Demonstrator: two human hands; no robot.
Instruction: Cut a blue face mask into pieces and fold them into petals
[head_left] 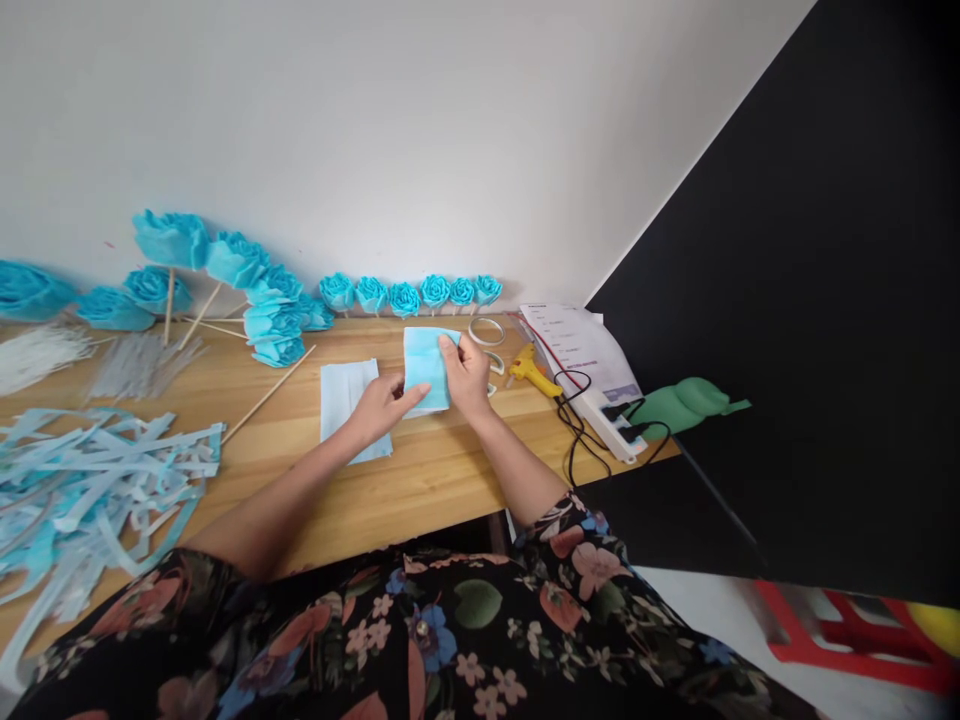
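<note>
Here, blue sheet: between the two hands, left of the yellow glue gun, its upper left corner uncovered.
Right hand: on the sheet's side nearer the glue gun, pinching the right edge, thumb on the near face.
Left hand: on the side farther from the glue gun, closed on the lower left part, thumb across the near face.
Pale sheets: well left of the glue gun, partly behind the left hand.
Blue flowers: in a row, behind and left of the glue gun.
</note>
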